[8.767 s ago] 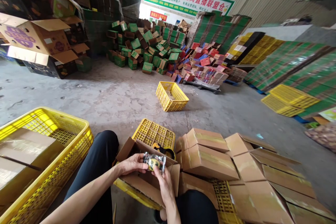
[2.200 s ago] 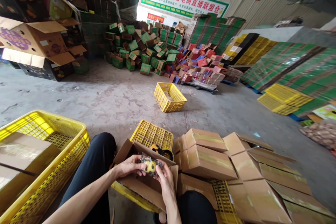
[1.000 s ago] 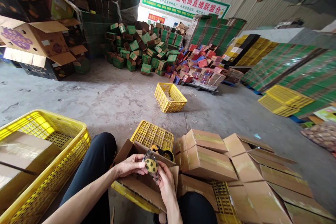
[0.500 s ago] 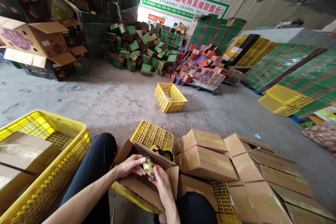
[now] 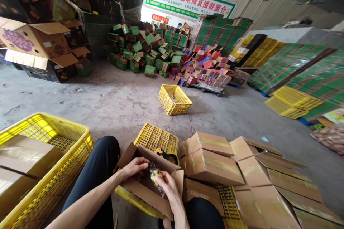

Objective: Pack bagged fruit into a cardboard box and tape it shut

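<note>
Over an open cardboard box [image 5: 143,194], a small rounded yellow item with dark spots [image 5: 155,175] is wrapped in clear plastic. I cannot make out its exact kind. My right hand [image 5: 170,188] grips it from the right, thumb on top. At its upper left, the fingers of my left hand [image 5: 135,167] pinch the loose end of the plastic wrapper [image 5: 153,164]. Dark shapes show inside the box, partly hidden by my hands. The box rests on an upturned yellow crate [image 5: 156,136], where a yellow-and-black object [image 5: 167,155] lies just behind the box.
Taped cardboard boxes [image 5: 212,162] are stacked at my right. To my left, a large yellow crate [image 5: 63,125] holds a taped carton [image 5: 25,155]. Another yellow crate [image 5: 176,105] sits on the concrete floor ahead, before heaps of green boxes [image 5: 149,59] and red boxes [image 5: 206,64].
The spotted item has moved slightly down and right and turned in my right hand. My left fingers have come off its body to the wrapper end, which now spreads out above it.
</note>
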`<move>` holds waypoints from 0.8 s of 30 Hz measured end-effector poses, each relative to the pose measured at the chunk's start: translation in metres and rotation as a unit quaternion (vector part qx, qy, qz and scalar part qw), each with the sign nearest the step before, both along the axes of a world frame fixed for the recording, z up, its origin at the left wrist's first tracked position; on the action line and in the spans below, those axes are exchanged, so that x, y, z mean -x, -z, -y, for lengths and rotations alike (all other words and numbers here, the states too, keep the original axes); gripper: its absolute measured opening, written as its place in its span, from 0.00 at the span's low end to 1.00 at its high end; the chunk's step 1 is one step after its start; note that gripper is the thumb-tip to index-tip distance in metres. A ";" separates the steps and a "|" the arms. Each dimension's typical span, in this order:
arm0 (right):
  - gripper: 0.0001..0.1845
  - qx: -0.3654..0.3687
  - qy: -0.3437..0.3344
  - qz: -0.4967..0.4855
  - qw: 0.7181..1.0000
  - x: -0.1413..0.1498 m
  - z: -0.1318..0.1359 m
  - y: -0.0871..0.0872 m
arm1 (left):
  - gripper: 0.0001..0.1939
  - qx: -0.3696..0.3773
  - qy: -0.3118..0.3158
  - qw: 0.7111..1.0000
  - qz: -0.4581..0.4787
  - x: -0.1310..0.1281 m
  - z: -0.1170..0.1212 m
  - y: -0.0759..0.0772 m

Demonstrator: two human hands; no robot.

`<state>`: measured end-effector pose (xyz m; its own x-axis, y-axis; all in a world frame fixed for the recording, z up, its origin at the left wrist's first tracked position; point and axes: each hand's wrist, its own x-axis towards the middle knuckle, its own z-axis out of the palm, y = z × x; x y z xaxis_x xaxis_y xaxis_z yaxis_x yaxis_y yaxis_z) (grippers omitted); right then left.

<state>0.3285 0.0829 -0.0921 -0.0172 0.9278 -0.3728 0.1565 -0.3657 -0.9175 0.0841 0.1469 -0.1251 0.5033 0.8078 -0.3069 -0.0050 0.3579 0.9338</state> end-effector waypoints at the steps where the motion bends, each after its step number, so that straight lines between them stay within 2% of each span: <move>1: 0.30 0.007 -0.004 0.043 0.999 -0.002 0.000 0.001 | 0.35 -0.025 0.001 0.999 -0.021 0.001 -0.001 0.004; 3: 0.26 0.013 -0.014 0.143 0.990 -0.003 0.003 0.002 | 0.35 -0.058 0.002 0.997 -0.048 0.003 -0.002 0.009; 5: 0.27 -0.004 -0.020 0.246 0.969 0.000 0.006 0.000 | 0.35 -0.068 0.010 0.996 -0.060 0.004 -0.003 0.011; 8: 0.33 -0.013 -0.063 0.383 0.921 0.009 0.009 -0.003 | 0.36 -0.073 0.038 0.994 -0.071 0.005 -0.002 0.011; 11: 0.29 0.018 -0.119 0.478 0.870 0.018 0.010 -0.005 | 0.34 -0.102 0.054 0.988 -0.101 0.005 -0.002 0.012; 14: 0.26 0.017 -0.148 0.524 0.839 0.022 0.009 -0.003 | 0.29 -0.145 0.085 0.971 -0.169 0.005 -0.002 0.014; 18: 0.27 -0.037 -0.146 0.568 0.809 0.024 0.008 0.001 | 0.28 -0.185 0.148 0.944 -0.230 0.004 0.003 0.015; 21: 0.27 -0.071 -0.124 0.573 0.807 0.024 0.006 0.006 | 0.27 -0.203 0.163 0.931 -0.254 0.001 0.007 0.016; 24: 0.27 -0.049 -0.115 0.561 0.819 0.022 0.005 0.012 | 0.25 -0.213 0.155 0.927 -0.267 -0.001 0.010 0.018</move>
<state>0.3064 0.0779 -0.1038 0.1062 0.9746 -0.1970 0.9747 -0.1412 -0.1732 0.0849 0.1369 -0.1432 0.5999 0.7547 -0.2656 0.5408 -0.1379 0.8297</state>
